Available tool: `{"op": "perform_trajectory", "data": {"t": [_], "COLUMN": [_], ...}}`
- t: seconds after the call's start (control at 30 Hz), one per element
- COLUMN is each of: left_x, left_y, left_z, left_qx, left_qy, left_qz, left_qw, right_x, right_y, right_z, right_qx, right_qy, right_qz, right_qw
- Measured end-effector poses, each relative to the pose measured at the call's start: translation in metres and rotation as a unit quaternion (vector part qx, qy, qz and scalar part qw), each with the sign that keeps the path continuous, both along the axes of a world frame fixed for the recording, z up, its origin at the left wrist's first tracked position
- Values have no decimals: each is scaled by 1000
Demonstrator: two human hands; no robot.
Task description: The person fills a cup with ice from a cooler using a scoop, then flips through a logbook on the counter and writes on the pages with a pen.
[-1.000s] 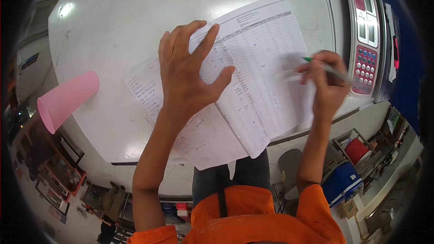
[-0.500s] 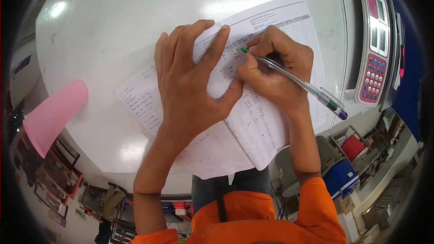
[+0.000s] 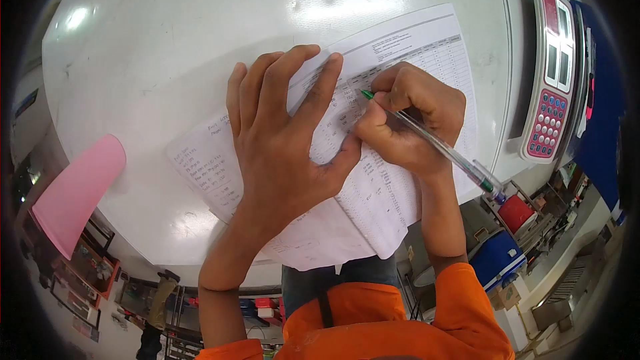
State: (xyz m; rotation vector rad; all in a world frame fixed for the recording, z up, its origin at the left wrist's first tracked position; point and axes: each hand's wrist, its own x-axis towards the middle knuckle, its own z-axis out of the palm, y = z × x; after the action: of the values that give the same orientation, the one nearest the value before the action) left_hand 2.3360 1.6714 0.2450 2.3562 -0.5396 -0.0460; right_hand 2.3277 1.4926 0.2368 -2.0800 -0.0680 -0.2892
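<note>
My right hand [image 3: 417,120] grips a clear-barrelled pen [image 3: 447,149] with a green tip. That tip is at the printed table on a sheet of paper [image 3: 437,33]. Spread flat over the papers, my left hand [image 3: 283,140] has its fingers apart, its thumb close to my right hand. A sheet with handwritten lines [image 3: 203,160] lies under and left of my left hand. Below my hands, a folded, creased page [image 3: 327,227] with handwriting hangs toward the table's near edge. Part of the writing is hidden by my hands.
The papers rest on a glossy white table [image 3: 167,47]. A white and pink device with round keys and display windows [image 3: 550,73] stands at the right, beside a dark blue surface [image 3: 603,120]. A pink curved object [image 3: 83,190] is at the left edge. Below right is a blue box [image 3: 495,257].
The whole view has shifted slightly, so the table, papers and hands sit a little lower. The pen stays in my right hand, and its rear end appears tilted a bit lower.
</note>
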Motion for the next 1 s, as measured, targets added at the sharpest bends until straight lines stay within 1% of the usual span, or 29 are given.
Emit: {"op": "perform_trajectory", "data": {"t": [0.07,0.17,0.27,0.37,0.57,0.87,1.0], "left_x": [1,2,1,1,0,0,0], "left_y": [0,0,0,0,0,0,-1], "left_z": [4,6,3,3,1,1,2], "left_qx": [5,9,11,13,15,19,28], "left_qy": [0,5,5,7,2,9,1], "left_qz": [-6,-11,-5,-1,1,-3,-1], "left_qw": [1000,1000,1000,1000,1000,1000,1000], "right_x": [-1,1,3,1,5,4,4], "right_y": [1,0,-3,1,1,2,0], "right_z": [0,2,7,3,2,1,3], "right_qx": [-15,-2,-26,-64,-84,-95,-75], "right_qy": [-11,11,28,-15,-24,-21,-15], "right_qz": [-6,13,37,28,40,33,38], "right_qw": [1000,1000,999,997,995,995,996]}}
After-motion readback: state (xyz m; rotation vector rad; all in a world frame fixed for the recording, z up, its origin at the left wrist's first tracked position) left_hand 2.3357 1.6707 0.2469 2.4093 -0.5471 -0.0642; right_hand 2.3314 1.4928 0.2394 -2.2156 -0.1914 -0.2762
